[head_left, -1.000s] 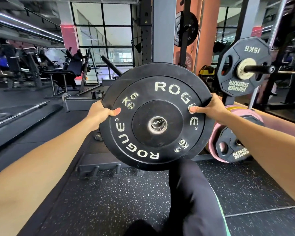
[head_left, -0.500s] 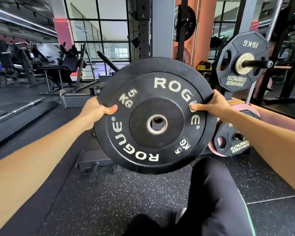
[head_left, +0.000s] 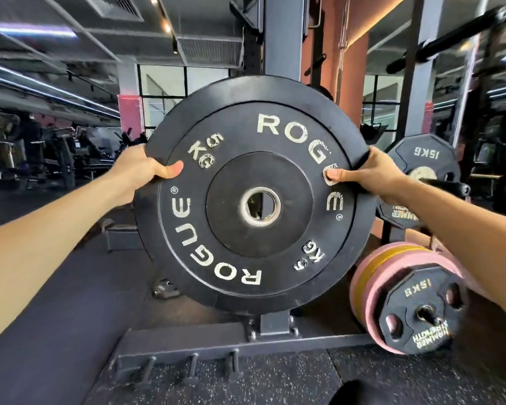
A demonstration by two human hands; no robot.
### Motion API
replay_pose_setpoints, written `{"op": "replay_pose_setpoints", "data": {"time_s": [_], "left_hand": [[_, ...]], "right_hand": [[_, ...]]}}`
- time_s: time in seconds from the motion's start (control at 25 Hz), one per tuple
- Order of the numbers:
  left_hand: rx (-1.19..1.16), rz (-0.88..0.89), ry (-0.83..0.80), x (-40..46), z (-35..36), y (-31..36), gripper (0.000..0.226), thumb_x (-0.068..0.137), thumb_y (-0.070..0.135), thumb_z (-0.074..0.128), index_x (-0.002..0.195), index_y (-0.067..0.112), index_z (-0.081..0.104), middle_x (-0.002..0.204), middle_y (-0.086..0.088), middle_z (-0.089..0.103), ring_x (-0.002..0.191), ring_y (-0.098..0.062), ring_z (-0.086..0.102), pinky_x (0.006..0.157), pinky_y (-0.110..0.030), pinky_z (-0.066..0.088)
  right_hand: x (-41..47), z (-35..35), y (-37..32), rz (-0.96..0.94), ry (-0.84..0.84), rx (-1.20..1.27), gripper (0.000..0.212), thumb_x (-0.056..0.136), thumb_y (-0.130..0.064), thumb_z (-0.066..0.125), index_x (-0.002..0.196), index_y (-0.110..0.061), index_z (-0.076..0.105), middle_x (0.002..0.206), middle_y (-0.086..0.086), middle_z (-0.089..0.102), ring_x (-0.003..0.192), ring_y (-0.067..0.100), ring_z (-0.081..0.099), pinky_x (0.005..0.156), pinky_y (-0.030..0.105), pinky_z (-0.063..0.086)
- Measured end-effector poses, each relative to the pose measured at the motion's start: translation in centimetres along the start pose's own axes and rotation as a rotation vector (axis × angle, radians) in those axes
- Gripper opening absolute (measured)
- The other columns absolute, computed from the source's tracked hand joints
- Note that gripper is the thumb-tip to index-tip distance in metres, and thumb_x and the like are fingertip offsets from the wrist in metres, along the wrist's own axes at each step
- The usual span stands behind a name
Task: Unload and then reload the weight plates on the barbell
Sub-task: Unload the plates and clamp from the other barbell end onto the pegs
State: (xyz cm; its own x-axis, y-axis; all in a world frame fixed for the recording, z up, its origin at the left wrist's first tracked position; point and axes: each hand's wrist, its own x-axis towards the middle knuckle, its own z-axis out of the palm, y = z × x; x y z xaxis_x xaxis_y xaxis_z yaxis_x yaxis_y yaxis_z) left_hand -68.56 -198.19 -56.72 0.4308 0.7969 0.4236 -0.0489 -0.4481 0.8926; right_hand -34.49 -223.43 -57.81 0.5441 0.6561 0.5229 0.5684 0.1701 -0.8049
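Black 5 kg plate (head_left: 254,197) held upright at chest height, face toward the camera, in the middle of the view and clear of the floor. Left hand (head_left: 142,168) clamped on the plate's left edge, thumb flat on the front face, other fingers wrapped behind the rim and out of sight. Right hand (head_left: 368,173) clamped on the right edge the same way, thumb lying across the white lettering, other fingers hidden behind the rim. Centre hole with a metal ring, nothing through it; a slice of grey rack post (head_left: 278,39) visible through the hole and rising behind the plate. Rack base (head_left: 246,343) on the floor just below the plate, with short pegs sticking out along its near side. To the right and a little farther off, a black 15 kg plate (head_left: 427,162) hanging on a peg, partly behind the right wrist. Lower right, near the floor, another black 15 kg plate (head_left: 421,311) on a peg in front of pink plates (head_left: 374,273) with a yellow one between them. Speckled rubber floor (head_left: 275,381) in the near foreground. Gym machines (head_left: 56,153) far left, blurred.
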Motion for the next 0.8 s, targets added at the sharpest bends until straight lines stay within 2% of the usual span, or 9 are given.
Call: {"op": "replay_pose_setpoints", "data": {"time_s": [0.16,0.24,0.32,0.52,0.68,0.8], "left_hand": [[0.004,-0.026,0.011,5.2,0.9,6.2,0.031,0.073,0.01,0.084,0.101,0.018,0.072,0.08,0.009,0.077,0.081,-0.017,0.072,0.065,-0.028,0.057],[0.018,-0.031,0.025,7.4,0.9,9.7,0.033,0.072,0.01,0.085,0.101,0.019,0.072,0.086,0.007,0.078,0.083,-0.017,0.072,0.073,-0.031,0.058],[0.022,-0.024,0.028,9.9,0.6,14.4,0.031,0.073,0.009,0.085,0.098,0.02,0.071,0.088,0.008,0.078,0.082,-0.015,0.073,0.079,-0.032,0.056],[0.011,-0.016,0.013,14.3,-0.8,28.1,0.028,0.075,0.007,0.082,0.094,0.022,0.069,0.079,0.014,0.076,0.068,-0.004,0.072,0.072,-0.028,0.054],[-0.001,-0.012,0.006,16.5,-3.0,38.6,0.03,0.073,0.008,0.084,0.095,0.022,0.069,0.083,0.013,0.077,0.078,-0.007,0.072,0.074,-0.028,0.054],[-0.004,-0.02,-0.008,17.2,-4.4,46.6,0.029,0.074,0.007,0.083,0.093,0.023,0.07,0.087,0.011,0.077,0.083,-0.012,0.072,0.078,-0.031,0.055]], "right_hand": [[6.3,-2.7,-4.0,0.063,-0.017,-0.002,0.061,0.054,-0.027,0.095,0.108,-0.017,0.067,0.097,-0.003,0.076,0.081,0.011,0.074,0.06,0.023,0.058],[9.2,-4.4,-6.9,0.068,-0.015,-0.006,0.07,0.052,-0.03,0.095,0.113,-0.015,0.064,0.1,-0.002,0.075,0.086,0.015,0.074,0.061,0.024,0.059],[12.2,-6.4,-11.3,0.066,0.0,-0.013,0.074,0.054,-0.03,0.095,0.117,-0.013,0.061,0.102,-0.002,0.074,0.088,0.016,0.073,0.06,0.022,0.058],[18.2,-11.6,-23.3,0.057,0.047,-0.003,0.077,0.052,-0.029,0.095,0.12,-0.015,0.059,0.104,-0.005,0.073,0.084,0.008,0.072,0.06,0.019,0.058],[21.2,-15.2,-33.2,0.075,0.068,-0.018,0.082,0.046,-0.033,0.096,0.118,-0.015,0.06,0.105,-0.004,0.073,0.087,0.009,0.072,0.067,0.023,0.06],[22.1,-18.1,-40.9,0.097,0.077,-0.026,0.077,0.052,-0.029,0.096,0.118,-0.014,0.061,0.104,-0.005,0.073,0.085,0.006,0.071,0.064,0.018,0.058]]}}
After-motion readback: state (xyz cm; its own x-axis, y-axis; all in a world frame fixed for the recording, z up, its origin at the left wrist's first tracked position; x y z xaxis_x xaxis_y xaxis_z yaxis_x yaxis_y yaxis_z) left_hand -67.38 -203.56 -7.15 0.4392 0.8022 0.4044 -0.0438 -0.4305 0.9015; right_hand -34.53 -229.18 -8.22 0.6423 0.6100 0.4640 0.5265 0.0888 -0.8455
